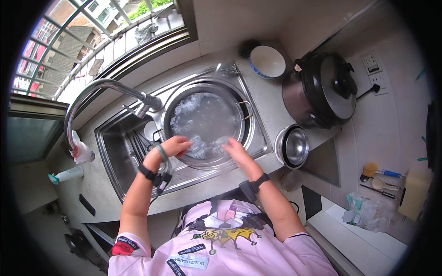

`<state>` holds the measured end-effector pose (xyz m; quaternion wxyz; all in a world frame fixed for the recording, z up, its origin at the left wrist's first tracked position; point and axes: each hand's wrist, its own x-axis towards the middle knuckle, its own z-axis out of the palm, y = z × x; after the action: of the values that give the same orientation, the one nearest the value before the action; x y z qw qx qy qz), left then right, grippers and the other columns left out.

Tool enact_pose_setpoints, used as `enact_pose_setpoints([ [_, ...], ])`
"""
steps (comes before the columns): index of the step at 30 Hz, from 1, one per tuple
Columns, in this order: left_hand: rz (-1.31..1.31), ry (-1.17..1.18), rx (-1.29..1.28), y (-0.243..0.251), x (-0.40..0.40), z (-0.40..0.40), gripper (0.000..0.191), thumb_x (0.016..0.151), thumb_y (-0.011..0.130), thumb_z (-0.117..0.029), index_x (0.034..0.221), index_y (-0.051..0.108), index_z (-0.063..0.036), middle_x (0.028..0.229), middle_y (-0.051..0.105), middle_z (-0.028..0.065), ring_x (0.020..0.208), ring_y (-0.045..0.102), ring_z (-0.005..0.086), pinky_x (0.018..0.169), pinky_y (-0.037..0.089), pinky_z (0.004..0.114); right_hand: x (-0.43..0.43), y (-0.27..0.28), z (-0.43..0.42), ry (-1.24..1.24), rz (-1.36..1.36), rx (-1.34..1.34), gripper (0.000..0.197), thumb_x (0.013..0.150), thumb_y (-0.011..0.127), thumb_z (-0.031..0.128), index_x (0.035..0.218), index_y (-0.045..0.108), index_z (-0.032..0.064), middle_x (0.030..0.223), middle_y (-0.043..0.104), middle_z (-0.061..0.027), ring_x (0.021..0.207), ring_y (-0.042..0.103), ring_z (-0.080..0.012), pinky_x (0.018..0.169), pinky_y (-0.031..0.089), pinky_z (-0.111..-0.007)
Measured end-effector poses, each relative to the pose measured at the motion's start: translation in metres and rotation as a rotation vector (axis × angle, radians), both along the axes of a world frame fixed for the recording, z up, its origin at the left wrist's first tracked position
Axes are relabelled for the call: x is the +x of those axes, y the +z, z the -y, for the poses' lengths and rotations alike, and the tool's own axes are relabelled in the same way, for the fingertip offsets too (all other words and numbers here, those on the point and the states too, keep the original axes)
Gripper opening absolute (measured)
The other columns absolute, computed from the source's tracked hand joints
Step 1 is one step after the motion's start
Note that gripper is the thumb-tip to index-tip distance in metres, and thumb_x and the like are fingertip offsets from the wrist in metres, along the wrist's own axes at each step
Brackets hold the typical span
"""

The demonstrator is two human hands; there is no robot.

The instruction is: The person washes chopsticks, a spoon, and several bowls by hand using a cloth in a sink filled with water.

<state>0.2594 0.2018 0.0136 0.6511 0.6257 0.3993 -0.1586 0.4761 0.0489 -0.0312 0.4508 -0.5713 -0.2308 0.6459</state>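
Note:
A large round metal pan [207, 114] with soapy, cloudy water and suds stands on the sink's drainboard. My left hand [176, 146] is over the pan's lower left rim, its fingers curled and blurred; what it holds, if anything, is unclear. My right hand [235, 149] is at the pan's lower right, its fingertips near a pale, glassy-looking thing [221, 144] at the water's surface; whether they grip it cannot be told. Left of the pan, the sink basin [115, 151] holds several dark utensils [138, 145] and a white dish [151, 130].
A curved faucet [110, 82] arches over the basin. A pump bottle [69, 173] lies at the left. On the right are a white-and-blue bowl [268, 62], a large pressure cooker [321, 89] and stacked metal bowls [296, 146]. A barred window [86, 41] is behind.

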Motion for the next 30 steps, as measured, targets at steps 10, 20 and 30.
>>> enact_pose_setpoints([
  [10,0.337,0.477,-0.252,-0.014,0.268,-0.040,0.072,0.082,0.052,-0.046,0.133,0.021,-0.0055,0.131,0.031,0.0212,0.104,0.051,0.0321,0.081,0.046,0.039,0.018,0.031,0.040,0.018,0.217,-0.052,0.021,0.083,0.052,0.008,0.102,0.051,-0.0011,0.094,0.056,-0.0027,0.086,0.049,-0.0099,0.079,0.040,-0.025],
  [20,0.346,0.841,-0.368,-0.091,0.355,-0.099,0.033,0.079,0.055,-0.020,0.102,0.050,0.0031,0.100,0.055,0.0219,0.084,0.059,0.0330,0.072,0.050,0.038,0.028,-0.007,0.067,-0.044,-0.064,0.051,0.019,0.082,0.051,0.007,0.100,0.052,0.0005,0.090,0.055,-0.0002,0.083,0.049,-0.0073,0.077,0.040,-0.023],
  [30,0.383,0.793,-0.465,-0.109,0.279,-0.048,0.032,0.077,0.049,0.001,0.108,0.050,0.0017,0.102,0.055,0.0161,0.090,0.056,0.0312,0.078,0.048,0.044,0.052,0.002,0.066,-0.052,-0.048,-0.089,0.030,0.082,0.051,0.007,0.110,0.047,-0.0032,0.104,0.056,-0.0067,0.095,0.051,-0.0130,0.083,0.040,-0.026],
])
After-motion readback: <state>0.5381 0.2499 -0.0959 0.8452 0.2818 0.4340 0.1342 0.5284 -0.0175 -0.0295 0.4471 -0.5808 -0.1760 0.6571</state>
